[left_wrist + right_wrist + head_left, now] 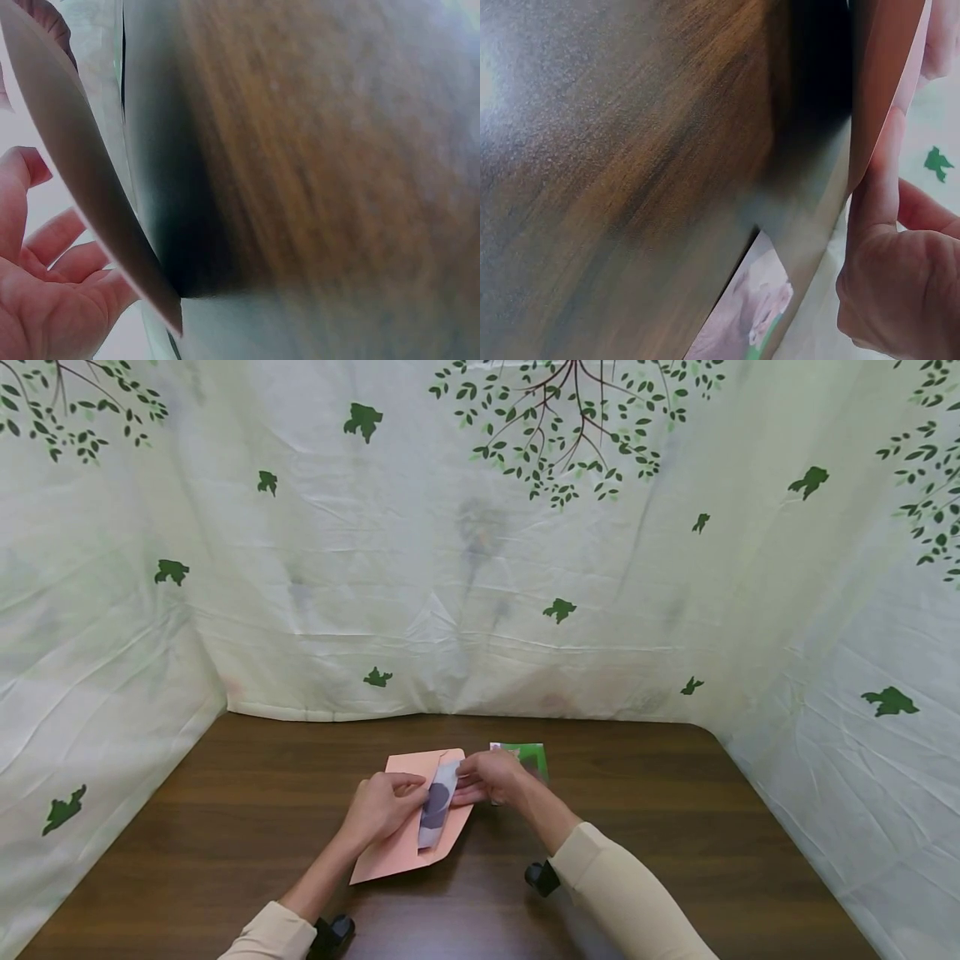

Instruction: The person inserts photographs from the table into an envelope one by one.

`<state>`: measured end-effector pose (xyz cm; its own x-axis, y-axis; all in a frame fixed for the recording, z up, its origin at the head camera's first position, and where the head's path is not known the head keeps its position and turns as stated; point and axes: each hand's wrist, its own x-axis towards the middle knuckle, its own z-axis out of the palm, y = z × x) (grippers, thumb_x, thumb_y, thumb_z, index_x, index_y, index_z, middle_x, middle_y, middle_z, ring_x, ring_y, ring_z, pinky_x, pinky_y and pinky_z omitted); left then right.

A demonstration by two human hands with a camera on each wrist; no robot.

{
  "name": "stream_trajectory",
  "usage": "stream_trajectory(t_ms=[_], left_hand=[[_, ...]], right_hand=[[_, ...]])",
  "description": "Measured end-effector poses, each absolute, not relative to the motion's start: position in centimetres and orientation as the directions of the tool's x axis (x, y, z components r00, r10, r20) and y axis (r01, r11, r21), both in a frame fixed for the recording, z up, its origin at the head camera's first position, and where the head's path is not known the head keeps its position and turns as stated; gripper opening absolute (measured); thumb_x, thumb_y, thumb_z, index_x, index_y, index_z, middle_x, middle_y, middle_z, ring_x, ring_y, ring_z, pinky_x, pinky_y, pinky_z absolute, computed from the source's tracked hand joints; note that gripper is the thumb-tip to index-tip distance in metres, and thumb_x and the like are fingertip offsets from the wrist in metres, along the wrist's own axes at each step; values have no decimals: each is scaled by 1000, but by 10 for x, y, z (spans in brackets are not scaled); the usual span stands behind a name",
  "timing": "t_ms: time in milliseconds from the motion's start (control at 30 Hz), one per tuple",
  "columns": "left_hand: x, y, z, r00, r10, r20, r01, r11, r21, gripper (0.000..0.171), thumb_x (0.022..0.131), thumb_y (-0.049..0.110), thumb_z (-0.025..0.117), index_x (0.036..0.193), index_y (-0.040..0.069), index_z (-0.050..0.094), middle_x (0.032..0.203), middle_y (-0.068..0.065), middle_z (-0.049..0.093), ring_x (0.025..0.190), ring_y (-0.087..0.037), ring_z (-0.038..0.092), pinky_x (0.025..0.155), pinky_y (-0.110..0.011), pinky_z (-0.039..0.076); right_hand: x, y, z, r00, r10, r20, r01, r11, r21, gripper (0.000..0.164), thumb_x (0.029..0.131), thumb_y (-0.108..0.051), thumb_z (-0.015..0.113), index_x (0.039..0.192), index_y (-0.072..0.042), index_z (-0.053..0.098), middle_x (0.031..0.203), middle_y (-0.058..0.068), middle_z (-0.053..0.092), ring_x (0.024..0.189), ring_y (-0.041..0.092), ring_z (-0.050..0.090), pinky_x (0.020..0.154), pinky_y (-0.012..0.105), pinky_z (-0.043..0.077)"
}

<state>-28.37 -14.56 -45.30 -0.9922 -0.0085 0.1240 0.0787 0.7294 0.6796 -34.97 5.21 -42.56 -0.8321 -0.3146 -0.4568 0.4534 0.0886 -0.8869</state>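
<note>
A pink envelope (382,856) is tilted over the brown table, its flap side toward the right. A pale grey-purple paper slip (435,814) with dark round shapes lies along the envelope's opening, partly inside; the hidden part cannot be told. At the slip's left, my left hand (380,806) pinches the opening's edge with thumb and bent fingers. My right hand (495,777) holds the slip's right edge near its upper end, its fingers close to the flap. In the right wrist view, a finger of the right hand (900,262) runs along the envelope's edge (881,82).
Behind the right hand lies a green and pink printed card or packet (534,756), partly covered. A white curtain (480,668) with leaf prints surrounds the table (637,810) at the back and sides. Each wrist carries a black camera (542,878).
</note>
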Motion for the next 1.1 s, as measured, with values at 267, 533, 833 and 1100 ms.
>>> stream_trajectory(t_ms=[267, 533, 833, 1100], left_hand=[[-283, -145, -452, -992, -14, 128, 78, 727, 682, 28, 89, 32, 70, 111, 17, 80, 117, -8, 76, 99, -22, 68, 76, -36, 50], [-284, -145, -452, -990, -17, 142, 85, 731, 677, 28, 89, 32, 71, 110, 17, 80, 115, -7, 76, 97, -23, 69, 74, -35, 50], [-284, -144, -450, -992, -20, 124, 69, 732, 678, 28, 90, 32, 70, 112, 17, 80, 117, -8, 76, 97, -22, 66, 74, -33, 46], [-283, -145, -451, -994, -20, 111, 61, 731, 680, 29, 91, 32, 69, 113, 17, 79, 117, -8, 76, 103, -24, 68, 77, -36, 47]], right_hand=[[-351, 47, -427, -821, -345, -454, 450, 96, -888, 28, 99, -2, 53, 119, 15, 62, 96, 24, 71, 78, 32, 75, 78, 41, 60], [-351, 38, -429, -822, -342, -456, 448, 107, -888, 23, 98, -2, 53, 111, 13, 64, 91, 20, 70, 79, 33, 75, 79, 42, 61], [-354, 30, -432, -824, -314, -471, 470, 85, -879, 16, 98, -1, 54, 103, 9, 66, 87, 17, 68, 77, 30, 74, 77, 43, 61], [-353, 27, -433, -830, -306, -467, 471, 65, -880, 20, 98, -2, 54, 107, 11, 66, 88, 19, 69, 81, 33, 75, 78, 42, 61]])
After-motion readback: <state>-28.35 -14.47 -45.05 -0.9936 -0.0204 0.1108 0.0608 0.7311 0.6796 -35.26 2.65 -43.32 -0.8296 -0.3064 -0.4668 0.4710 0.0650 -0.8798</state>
